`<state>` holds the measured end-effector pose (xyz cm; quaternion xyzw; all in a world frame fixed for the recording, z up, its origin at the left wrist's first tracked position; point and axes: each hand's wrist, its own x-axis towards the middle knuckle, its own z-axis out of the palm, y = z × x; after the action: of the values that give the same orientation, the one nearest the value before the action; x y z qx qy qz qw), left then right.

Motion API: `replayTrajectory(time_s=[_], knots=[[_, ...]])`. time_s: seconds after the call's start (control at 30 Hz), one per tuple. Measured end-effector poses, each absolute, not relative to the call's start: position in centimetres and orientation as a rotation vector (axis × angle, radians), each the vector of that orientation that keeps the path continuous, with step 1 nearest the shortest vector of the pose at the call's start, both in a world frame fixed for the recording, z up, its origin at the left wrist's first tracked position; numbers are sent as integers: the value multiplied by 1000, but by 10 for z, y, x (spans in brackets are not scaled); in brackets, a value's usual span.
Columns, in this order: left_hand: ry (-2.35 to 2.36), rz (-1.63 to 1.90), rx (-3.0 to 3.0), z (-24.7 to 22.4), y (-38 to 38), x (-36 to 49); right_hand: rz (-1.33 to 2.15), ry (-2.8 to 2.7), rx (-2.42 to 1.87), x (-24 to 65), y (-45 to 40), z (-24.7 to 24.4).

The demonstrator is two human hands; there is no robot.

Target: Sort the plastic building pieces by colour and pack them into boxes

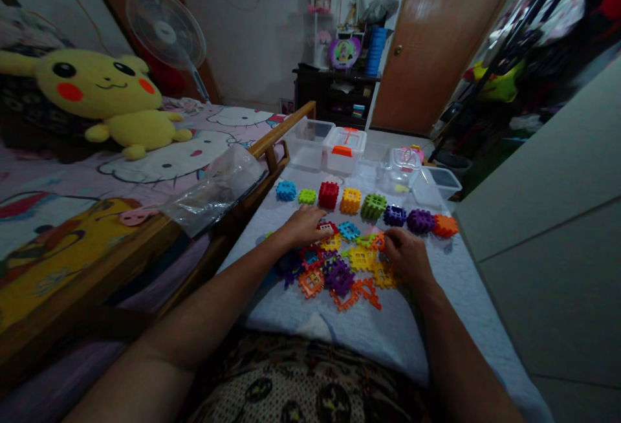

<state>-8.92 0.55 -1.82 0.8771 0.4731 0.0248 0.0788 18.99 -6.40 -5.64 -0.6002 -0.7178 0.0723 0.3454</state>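
My left hand (305, 226) is at the left of a loose pile of interlocking plastic building pieces, thumb and fingers round the edge of a red square piece (326, 227). At the pile's right side, my right hand (407, 253) has its fingers curled in beside an orange piece (379, 242); what they hold is hidden. Between the hands lie a light-blue piece (348, 231), yellow pieces (361, 258), a purple piece (338, 275) and orange pieces (311, 282). Behind them runs a row of stacks sorted by colour, among them a red stack (328, 195) and a green stack (373, 206).
Clear plastic boxes (305, 145), one with an orange-latched lid (345, 149), stand along the table's far edge. A wooden bed rail (264, 145) borders the left side, with a clear plastic bag (213, 187) over it. A pale cabinet (553, 216) is at the right.
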Motion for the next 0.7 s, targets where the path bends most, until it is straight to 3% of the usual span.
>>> replayTrajectory(time_s=[0.2,0.53,0.7], knots=[[1384,16,2571,-25,13,-78,175,-1870,-1555,191,-63,-57],[1398,280,2591,-7,27,-112,170,-1869,-1535,190,-63,-57],[1363,135,2683,-3,39,-134,189,-1886,-1550,190,-63,-58]])
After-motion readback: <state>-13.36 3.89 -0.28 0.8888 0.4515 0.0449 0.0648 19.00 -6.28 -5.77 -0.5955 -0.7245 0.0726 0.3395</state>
